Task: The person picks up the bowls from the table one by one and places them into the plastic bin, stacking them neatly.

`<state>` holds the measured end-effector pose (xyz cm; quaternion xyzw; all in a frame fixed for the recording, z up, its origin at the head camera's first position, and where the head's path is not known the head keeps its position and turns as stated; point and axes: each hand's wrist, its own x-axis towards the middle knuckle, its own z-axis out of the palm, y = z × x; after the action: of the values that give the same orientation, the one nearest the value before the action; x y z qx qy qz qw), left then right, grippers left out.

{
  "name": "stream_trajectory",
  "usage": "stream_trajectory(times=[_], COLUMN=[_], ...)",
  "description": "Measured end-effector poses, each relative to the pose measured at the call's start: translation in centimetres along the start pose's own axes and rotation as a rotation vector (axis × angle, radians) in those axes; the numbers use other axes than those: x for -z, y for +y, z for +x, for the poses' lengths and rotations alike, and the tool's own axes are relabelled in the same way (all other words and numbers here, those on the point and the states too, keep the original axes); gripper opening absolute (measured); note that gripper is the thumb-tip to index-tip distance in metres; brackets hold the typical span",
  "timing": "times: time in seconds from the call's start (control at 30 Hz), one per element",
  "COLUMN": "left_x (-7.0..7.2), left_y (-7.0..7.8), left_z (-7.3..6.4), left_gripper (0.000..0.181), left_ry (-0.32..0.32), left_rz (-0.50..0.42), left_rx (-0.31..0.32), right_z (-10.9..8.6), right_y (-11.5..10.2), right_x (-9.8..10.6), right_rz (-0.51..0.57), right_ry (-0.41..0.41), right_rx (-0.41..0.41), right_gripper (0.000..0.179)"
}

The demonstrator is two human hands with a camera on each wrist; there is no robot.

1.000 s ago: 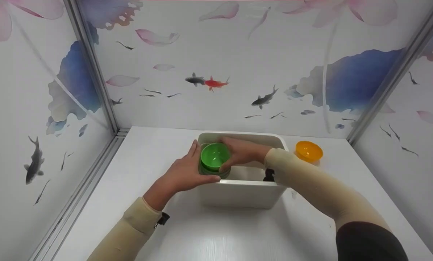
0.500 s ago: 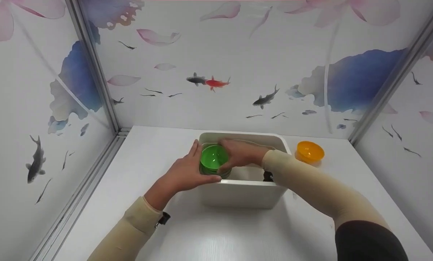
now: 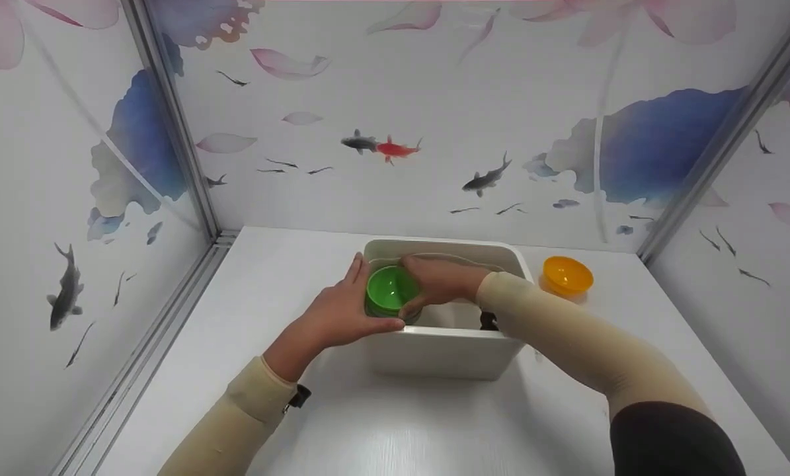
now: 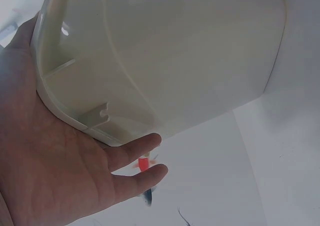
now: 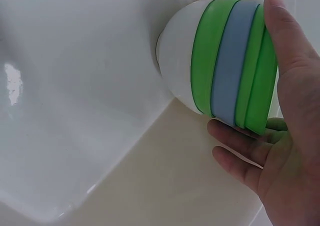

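Observation:
A stack of nested bowls (image 5: 231, 61), with white, green and grey-blue bands, sits in the left part of a white plastic bin (image 3: 434, 357). The top one is a green bowl (image 3: 389, 291). My right hand (image 3: 444, 277) reaches into the bin and grips the stack near its upper rim, thumb on one side and fingers on the other. Outside the bin's near left corner, my left hand (image 3: 338, 314) rests against the wall, fingers extended along the left side and thumb along the front. In the left wrist view, this left hand (image 4: 60, 161) touches the bin's rim.
An orange bowl (image 3: 567, 276) stands on the white table (image 3: 395, 436), to the right of the bin. Printed panels with fish and petals enclose the table at the back and both sides, joined by metal posts (image 3: 170, 119).
The stack of bowls and my right hand have sunk slightly lower in the bin. My left hand stays at the corner; the orange bowl has not moved.

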<state>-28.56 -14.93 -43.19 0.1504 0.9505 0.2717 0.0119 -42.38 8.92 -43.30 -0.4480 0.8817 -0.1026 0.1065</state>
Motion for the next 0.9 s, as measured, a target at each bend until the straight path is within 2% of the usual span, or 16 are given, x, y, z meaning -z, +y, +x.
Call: stream_trajectory(times=[0.37,0.5,0.73,0.9], left_x=[0.1,0.0,-0.1,-0.1], left_y=[0.1,0.0,-0.1,-0.1], left_z=[-0.1,0.0,0.0,0.0], left_gripper=[0.145,0.145,0.146,0.145], left_ry=[-0.003,0.002,0.009,0.011], left_rz=[0.001,-0.002,-0.008,-0.004], left_rx=[0.01,0.006,-0.001,-0.001], right_z=[-0.2,-0.2,-0.1,-0.4], right_y=[0.0,0.0,0.1,0.1], right_x=[0.2,0.1,0.0,1.0], right_rz=[-0.093,-0.09,-0.005,0.073], right_ry=[0.011,0.016,-0.019,-0.022], right_rx=[0.019,0.019,-0.005,-0.036], right_gripper=[0.098,0.099,0.105,0.103])
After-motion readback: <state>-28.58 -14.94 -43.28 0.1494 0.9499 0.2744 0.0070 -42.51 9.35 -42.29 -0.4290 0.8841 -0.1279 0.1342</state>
